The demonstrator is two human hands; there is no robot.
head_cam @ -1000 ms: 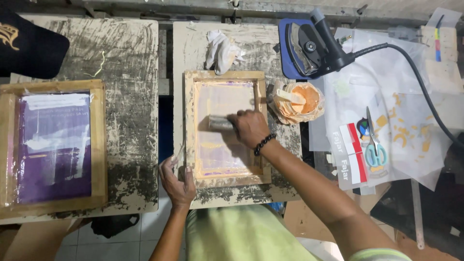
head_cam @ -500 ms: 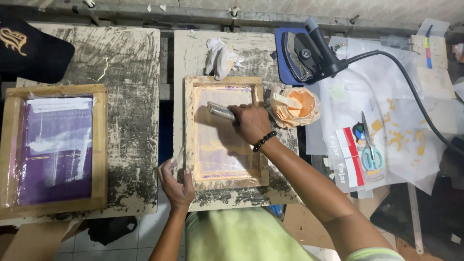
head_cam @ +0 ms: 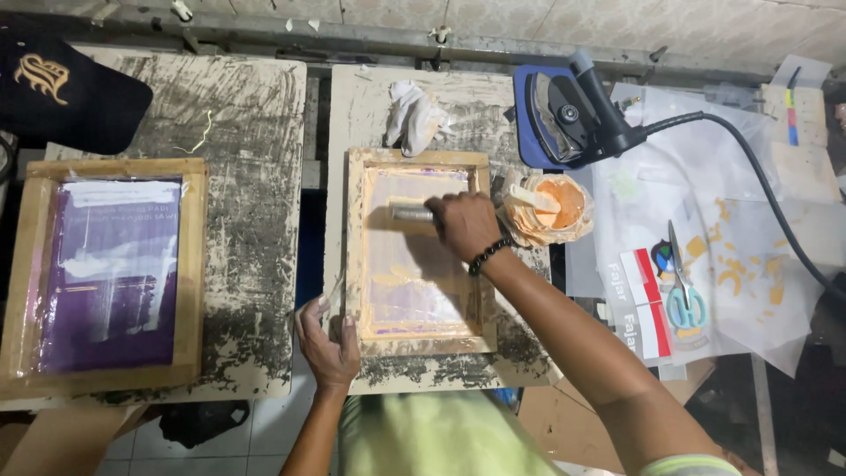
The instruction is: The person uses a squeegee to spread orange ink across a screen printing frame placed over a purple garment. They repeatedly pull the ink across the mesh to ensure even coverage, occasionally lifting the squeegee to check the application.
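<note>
Far left on the desk (head_cam: 256, 132): a second wooden frame with a purple screen (head_cam: 107, 273), lying flat, untouched, well apart from both hands; above it, a dark cloth with a gold emblem (head_cam: 62, 92).

Next, left hand (head_cam: 328, 339) pressed on the near-left corner of the wooden screen frame (head_cam: 419, 256), fingers (head_cam: 310, 310) spread and curled over the outer edge, pinning it rather than gripping around anything.

Centre: frame lying flat on the paint-smeared board, long axis running away from the body, short sides near and far. Right hand (head_cam: 464, 225) closed firmly around a squeegee (head_cam: 411, 212), fingers wrapped over its handle. Squeegee set crosswise near the far end of the mesh, long axis left to right, free end pointing left, blade down on the screen so far as can be told.

Likely mid-pull of ink across the mesh. Next move probably calling for even downward pressure, blade kept square to the frame sides, left hand holding firm against any slip.

Behind the frame, a crumpled white rag (head_cam: 412, 115). Just right of the frame, a tub of orange ink (head_cam: 553, 207) with a spatula in it. Further right: an iron (head_cam: 573, 110) on a blue pad, then scissors (head_cam: 683, 286) on clear sheets.
</note>
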